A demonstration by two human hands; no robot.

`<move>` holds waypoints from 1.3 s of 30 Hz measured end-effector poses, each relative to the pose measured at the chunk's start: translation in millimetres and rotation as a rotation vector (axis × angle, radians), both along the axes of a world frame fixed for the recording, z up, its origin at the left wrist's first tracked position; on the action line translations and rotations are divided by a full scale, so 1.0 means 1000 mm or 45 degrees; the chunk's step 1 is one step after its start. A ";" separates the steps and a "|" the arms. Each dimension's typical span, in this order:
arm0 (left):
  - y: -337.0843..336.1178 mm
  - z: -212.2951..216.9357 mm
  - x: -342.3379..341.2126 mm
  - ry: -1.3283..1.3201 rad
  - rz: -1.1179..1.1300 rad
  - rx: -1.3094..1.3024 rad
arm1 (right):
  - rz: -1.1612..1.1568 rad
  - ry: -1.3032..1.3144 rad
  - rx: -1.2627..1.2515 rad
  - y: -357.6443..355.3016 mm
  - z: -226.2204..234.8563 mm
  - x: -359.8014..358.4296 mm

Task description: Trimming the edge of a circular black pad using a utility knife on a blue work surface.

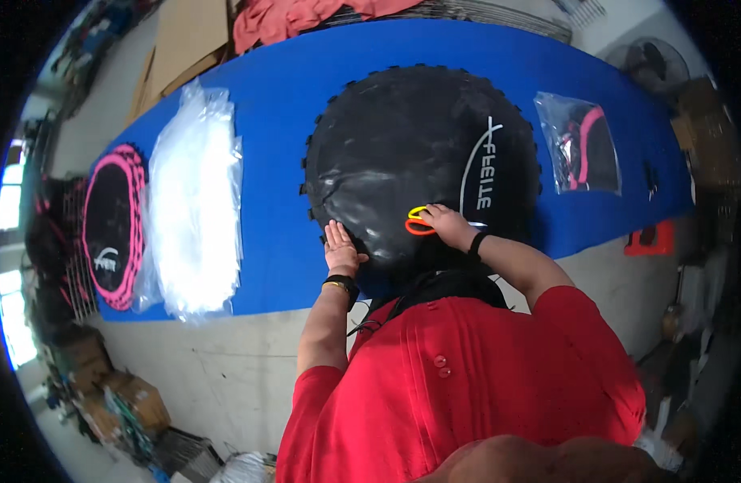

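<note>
A large round black mat [402, 153] with small tabs around its rim and white lettering lies on the blue table in front of me. My left hand [340, 249] rests on its near left edge, fingers stretched out and holding nothing. Over the near part of the mat, my right hand [451, 228] is closed on a pair of scissors [419, 228]. Their yellow and orange handle loops stick out to the left of the fingers; the blades are mostly hidden by the hand.
The blue table [274, 105] carries a stack of clear plastic bags [197, 201], several pink-rimmed black mats [113, 229] at far left, and a bagged pink-and-black piece [584, 145] at right. Behind stand cardboard [189, 40] and a fan [648, 63]. A red stool [650, 239] is at right.
</note>
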State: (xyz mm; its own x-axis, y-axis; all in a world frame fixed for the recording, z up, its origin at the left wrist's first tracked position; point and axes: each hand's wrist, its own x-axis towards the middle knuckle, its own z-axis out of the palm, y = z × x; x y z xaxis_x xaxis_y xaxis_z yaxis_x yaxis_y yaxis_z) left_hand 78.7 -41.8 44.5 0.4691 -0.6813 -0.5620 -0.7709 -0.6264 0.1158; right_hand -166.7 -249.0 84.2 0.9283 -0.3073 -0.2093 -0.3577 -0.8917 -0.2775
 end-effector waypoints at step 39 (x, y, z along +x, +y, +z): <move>0.080 -0.016 -0.065 -0.009 -0.773 -0.327 | -0.428 -0.182 0.176 0.066 -0.020 -0.145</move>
State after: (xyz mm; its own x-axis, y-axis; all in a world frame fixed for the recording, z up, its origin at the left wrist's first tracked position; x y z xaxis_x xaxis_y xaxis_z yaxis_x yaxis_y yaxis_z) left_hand 13.2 37.8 28.4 -0.0374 -0.9379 -0.3448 -0.9797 -0.0335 0.1975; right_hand -311.9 -182.7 64.1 0.8036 -0.5769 -0.1460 -0.5724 -0.6820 -0.4553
